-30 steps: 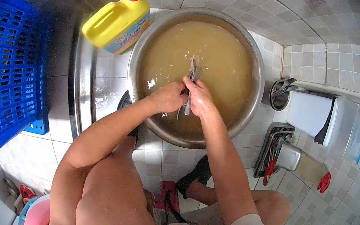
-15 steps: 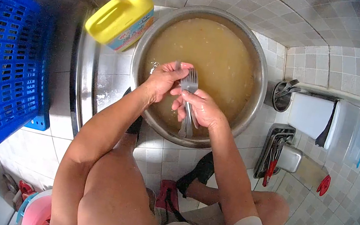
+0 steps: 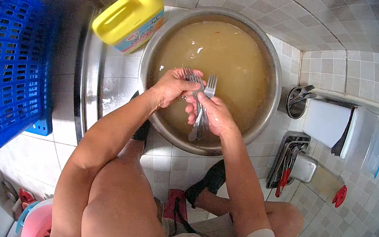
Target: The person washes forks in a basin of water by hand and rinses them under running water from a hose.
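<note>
Over a wide metal basin (image 3: pixel 273 94) of cloudy yellowish water (image 3: pixel 225 49), both hands are close together. My right hand (image 3: pixel 215 115) is closed around a bunch of forks (image 3: pixel 211 86), whose handles point down toward the basin's near rim. One fork's tines rise above the right thumb. My left hand (image 3: pixel 174 88) is closed on the tined end of another fork, which slants up to the left, its handle running into the right hand's grip. How many forks there are, I cannot tell.
Left of the basin stands a yellow jug (image 3: pixel 128 19) with a red pump top. A blue plastic crate (image 3: pixel 10 60) is at far left. On the right are a metal cup of utensils (image 3: pixel 296 103), a dark tray with red-handled tools (image 3: pixel 287 164) and plastic containers (image 3: pixel 362 138).
The left hand has taken hold of a fork's tined end, tilting it left. A second fork's tines now show apart from it, farther right. The right hand keeps its grip.
</note>
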